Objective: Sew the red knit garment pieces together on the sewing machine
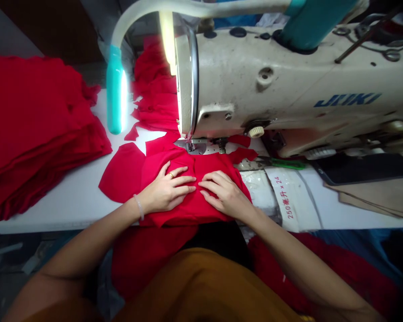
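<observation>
Red fabric pieces [174, 218] lie on the table in front of the sewing machine [235, 85], with their far edge close to the presser foot [190, 146]. My left hand [169, 190] rests flat on the cloth, fingers spread, a ring and a bracelet on it. Beside it, my right hand [223, 192] lies on the same fabric with its fingers slightly bent and apart. The fingertips of both hands nearly meet over a fold in the cloth. A rounded red piece [122, 172] sticks out to the left. Neither hand grips the cloth visibly.
A tall stack of red fabric [36, 125] stands at the left. A lit lamp [114, 94] hangs left of the machine head. To the right are a green-handled tool [287, 164], a dark phone-like slab [362, 167] and brown card [376, 194]. More red cloth [336, 264] lies below the table.
</observation>
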Demonstrator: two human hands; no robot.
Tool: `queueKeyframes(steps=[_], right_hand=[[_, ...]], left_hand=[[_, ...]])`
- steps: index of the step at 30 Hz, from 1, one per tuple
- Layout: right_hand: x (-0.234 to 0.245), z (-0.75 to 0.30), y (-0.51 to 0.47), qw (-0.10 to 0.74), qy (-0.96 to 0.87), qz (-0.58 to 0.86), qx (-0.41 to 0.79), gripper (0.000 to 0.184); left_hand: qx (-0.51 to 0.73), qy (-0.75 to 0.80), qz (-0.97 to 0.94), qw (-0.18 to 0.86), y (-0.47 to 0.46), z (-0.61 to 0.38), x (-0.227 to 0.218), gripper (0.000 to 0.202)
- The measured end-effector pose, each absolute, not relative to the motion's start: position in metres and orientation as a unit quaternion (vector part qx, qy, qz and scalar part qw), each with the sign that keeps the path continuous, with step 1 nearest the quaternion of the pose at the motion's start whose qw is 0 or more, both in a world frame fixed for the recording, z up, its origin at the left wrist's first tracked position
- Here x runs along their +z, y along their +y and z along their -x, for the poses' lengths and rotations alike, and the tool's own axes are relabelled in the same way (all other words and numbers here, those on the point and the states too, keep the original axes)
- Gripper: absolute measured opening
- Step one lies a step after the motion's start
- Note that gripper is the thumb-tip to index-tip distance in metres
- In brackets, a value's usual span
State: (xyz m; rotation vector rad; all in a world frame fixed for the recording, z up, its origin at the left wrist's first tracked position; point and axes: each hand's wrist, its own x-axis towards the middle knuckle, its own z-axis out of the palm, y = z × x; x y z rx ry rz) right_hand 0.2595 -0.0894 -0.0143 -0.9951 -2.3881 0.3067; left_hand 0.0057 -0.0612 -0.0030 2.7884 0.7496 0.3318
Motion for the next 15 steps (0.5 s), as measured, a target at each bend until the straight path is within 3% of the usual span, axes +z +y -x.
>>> queueKeyframes(steps=[6, 15], right_hand=[[-0.007, -0.262, -0.078, 0.099, -0.879, 0.449, 0.126, 0.064], [0.003, -0.262, -0.013, -0.025, -0.867, 0.452, 0.207, 0.085]], left_hand=[[0.066, 0.259, -0.953, 0.143, -0.048, -0.003, -0.001, 0.036], [0.051, 0.320, -0.930, 0.170, -0.007, -0.001, 0.003, 0.036]])
